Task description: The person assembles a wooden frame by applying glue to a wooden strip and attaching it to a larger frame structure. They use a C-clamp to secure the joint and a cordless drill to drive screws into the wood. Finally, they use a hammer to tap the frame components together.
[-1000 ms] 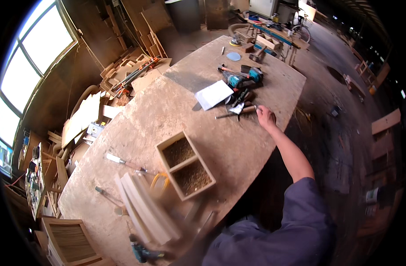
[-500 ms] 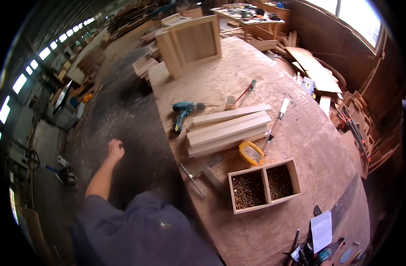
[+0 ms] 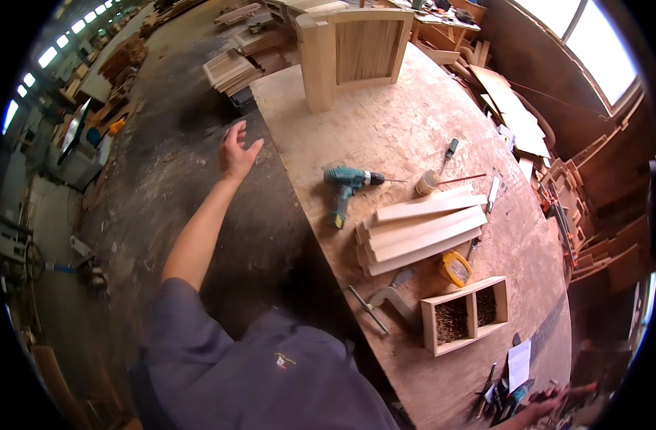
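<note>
My left hand (image 3: pixel 240 152) is raised over the floor beside the table's left edge, fingers apart, holding nothing. The framed wooden cabinet piece (image 3: pixel 367 54) stands nearest it, upright at the table's far end. At the lower right, my right hand (image 3: pixel 548 406) is among hand tools, blurred at the picture's rim; its grip cannot be made out. A white paper (image 3: pixel 519 364) lies beside those tools. Mid-table are a teal cordless drill (image 3: pixel 348 188), stacked pale wood strips (image 3: pixel 424 233) and a yellow-rimmed container (image 3: pixel 457 268). A two-compartment wooden box (image 3: pixel 449 350) holds many screws.
A metal clamp (image 3: pixel 392 301) lies at the table's near left edge. A small cup (image 3: pixel 427 183) and a screwdriver (image 3: pixel 451 150) are beyond the strips. Wood panels (image 3: pixel 231 72) are stacked on the floor past the table; boards (image 3: pixel 510 111) lean along the right wall.
My left hand has moved forward and its fingers have spread. My right hand has come into view at the lower right. The view has shifted, placing the table's items farther right.
</note>
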The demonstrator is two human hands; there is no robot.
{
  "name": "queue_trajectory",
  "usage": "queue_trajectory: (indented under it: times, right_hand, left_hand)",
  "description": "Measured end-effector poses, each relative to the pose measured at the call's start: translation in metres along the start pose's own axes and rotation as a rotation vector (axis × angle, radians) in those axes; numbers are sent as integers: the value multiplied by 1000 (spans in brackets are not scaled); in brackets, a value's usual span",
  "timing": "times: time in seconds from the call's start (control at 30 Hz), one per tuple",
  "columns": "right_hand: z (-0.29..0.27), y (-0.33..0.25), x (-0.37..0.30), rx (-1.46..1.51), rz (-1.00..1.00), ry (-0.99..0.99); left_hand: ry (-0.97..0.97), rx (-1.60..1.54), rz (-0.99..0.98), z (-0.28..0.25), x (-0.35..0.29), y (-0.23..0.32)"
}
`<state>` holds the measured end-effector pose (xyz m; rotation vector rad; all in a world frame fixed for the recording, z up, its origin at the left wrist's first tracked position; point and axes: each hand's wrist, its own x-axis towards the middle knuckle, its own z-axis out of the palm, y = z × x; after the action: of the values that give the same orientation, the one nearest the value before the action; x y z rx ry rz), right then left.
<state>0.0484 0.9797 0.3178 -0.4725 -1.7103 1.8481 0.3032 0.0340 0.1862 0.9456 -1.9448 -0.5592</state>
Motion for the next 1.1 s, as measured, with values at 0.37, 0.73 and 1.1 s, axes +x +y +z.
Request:
queue_trajectory:
  times: [0.37,0.73,1.1]
  right_hand:
    - [351,-86,-345,-186,-106,-906]
    - [668,-86,-454,-531,-591,-1602]
    - [796,-77,-498,-655,-908,-1654]
  left_hand:
    - [-23,-219,197,89,229,36]
    - [-102,-107,295,167,337,33]
    - [-96,-483,403,192,348,33]
